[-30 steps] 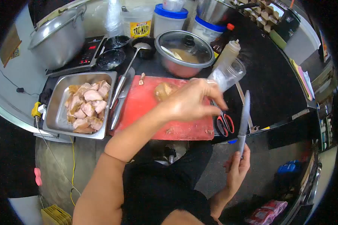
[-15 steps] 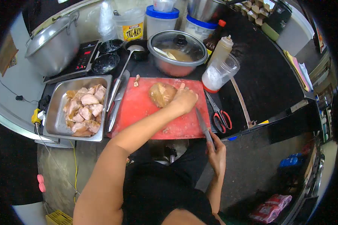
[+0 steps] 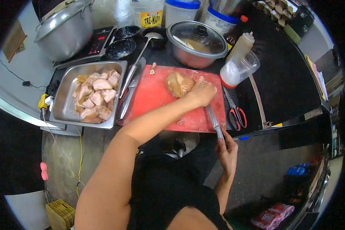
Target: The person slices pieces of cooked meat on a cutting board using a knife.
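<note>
A whole piece of pale, browned meat, which looks like chicken [image 3: 176, 83], lies on the red cutting board [image 3: 145, 111]. My left hand [image 3: 202, 94] reaches across the board with curled fingers on the right end of this meat, partly hiding it. At the board's lower right, my right hand [image 3: 227, 147] is closed round the handle of a knife [image 3: 212, 117]. Its blade lies low over the board and points away from me, the tip close below my left hand. A small scrap of meat [image 3: 153, 69] rests at the board's far left corner.
A steel pan [image 3: 61, 115] of cut meat chunks stands left, beside a ladle [image 3: 133, 71] and another knife [image 3: 128, 97]. Red-handled scissors [image 3: 237, 115] lie right of the board. Behind are a lidded bowl [image 3: 197, 57], a tipped plastic container [image 3: 239, 73] and a squeeze bottle [image 3: 241, 48].
The whole scene has shifted right and slightly up as the camera turned. My left hand stays at the meat, and the knife blade now sits closer to it.
</note>
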The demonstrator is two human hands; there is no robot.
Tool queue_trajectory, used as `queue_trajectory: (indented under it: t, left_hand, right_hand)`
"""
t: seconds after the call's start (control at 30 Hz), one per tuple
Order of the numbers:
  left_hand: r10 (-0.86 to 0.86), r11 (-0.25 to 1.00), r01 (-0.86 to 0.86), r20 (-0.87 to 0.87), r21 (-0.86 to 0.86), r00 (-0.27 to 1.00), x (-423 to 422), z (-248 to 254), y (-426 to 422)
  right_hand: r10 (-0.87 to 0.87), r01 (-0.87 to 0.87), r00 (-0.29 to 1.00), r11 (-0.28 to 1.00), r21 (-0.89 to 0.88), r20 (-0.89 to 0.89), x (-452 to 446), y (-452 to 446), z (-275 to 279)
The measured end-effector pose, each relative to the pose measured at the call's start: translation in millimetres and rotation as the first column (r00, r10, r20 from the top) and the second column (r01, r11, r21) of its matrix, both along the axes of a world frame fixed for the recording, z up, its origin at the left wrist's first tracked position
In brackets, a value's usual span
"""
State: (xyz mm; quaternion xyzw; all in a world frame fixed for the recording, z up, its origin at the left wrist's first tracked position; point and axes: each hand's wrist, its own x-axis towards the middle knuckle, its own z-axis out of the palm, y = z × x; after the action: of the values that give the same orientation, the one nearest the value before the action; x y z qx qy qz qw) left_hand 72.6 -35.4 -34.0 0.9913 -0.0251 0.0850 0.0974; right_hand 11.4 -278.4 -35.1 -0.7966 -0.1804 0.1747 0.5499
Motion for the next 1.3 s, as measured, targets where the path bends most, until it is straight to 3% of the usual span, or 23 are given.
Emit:
queue_trajectory:
  t: [0.1,0.3,0.4,0.5,0.6,0.73,0.83,0.87,0.93,1.03,1.1,1.2,1.3]
  left_hand:
    - [-0.033,0.998,0.034,0.018,-0.049,0.999,-13.4,14.8,1.7]
    - [-0.029,0.989,0.066,0.261,-0.135,0.965,-36.0,15.7,16.2]
    - [-0.029,0.972,0.088,0.259,-0.219,0.966,-53.6,30.3,28.2]
    - [0.003,0.897,0.081,0.189,-0.435,0.982,-74.9,46.6,39.9]
    - [-0.028,0.486,0.089,0.086,-0.870,0.996,-70.9,19.9,59.3]
    - [-0.202,0.067,0.072,0.058,-0.995,0.978,-82.7,31.0,66.2]
    - [-0.290,0.134,0.297,0.249,-0.945,0.924,-87.7,41.0,62.8]
    - [-0.342,0.057,0.397,0.355,-0.916,0.870,-89.9,45.9,55.9]
    - [-0.427,-0.170,0.180,0.237,-0.969,0.872,-130.2,103.3,31.5]
    - [-0.568,-0.357,0.395,0.532,-0.847,0.628,-152.7,143.0,-3.2]
    - [-0.628,-0.450,0.440,0.626,-0.777,0.463,-162.7,158.3,-20.5]
    - [-0.608,-0.459,0.523,0.683,-0.718,0.405,-168.7,167.9,-30.8]
    - [-0.646,-0.394,0.561,0.653,-0.729,0.395,-170.6,177.4,-27.1]
  right_hand:
    - [0.000,0.000,1.000,1.000,0.013,0.018,-0.8,-7.0,6.2]
    - [0.038,-0.038,0.999,0.999,0.023,-0.005,-9.2,-11.2,30.3]
    - [0.062,-0.062,0.998,0.996,0.057,-0.001,-12.6,-12.9,28.0]
    - [0.054,-0.055,0.998,0.998,0.014,0.031,-15.8,-9.4,35.5]
    - [0.025,-0.025,0.999,1.000,0.016,0.048,-17.0,-5.6,39.2]
    - [0.027,-0.029,0.994,0.999,0.018,0.110,-14.1,-10.2,34.7]
    - [0.018,-0.027,0.983,0.999,0.047,0.183,-12.3,-10.2,28.4]
    - [0.013,-0.017,0.990,1.000,0.023,0.141,-12.6,-10.0,31.7]
    - [0.001,0.001,0.999,0.999,-0.037,0.049,-14.5,-10.1,41.5]
    - [-0.006,-0.008,0.985,0.997,0.080,0.170,-14.6,-3.6,39.4]
    - [0.003,-0.005,0.995,1.000,0.023,0.095,-13.6,-4.1,44.8]
    - [-0.025,0.025,1.000,0.999,-0.037,0.007,-18.5,-3.7,57.7]
    - [-0.323,0.328,0.944,0.914,0.240,-0.062,-51.5,25.5,63.9]
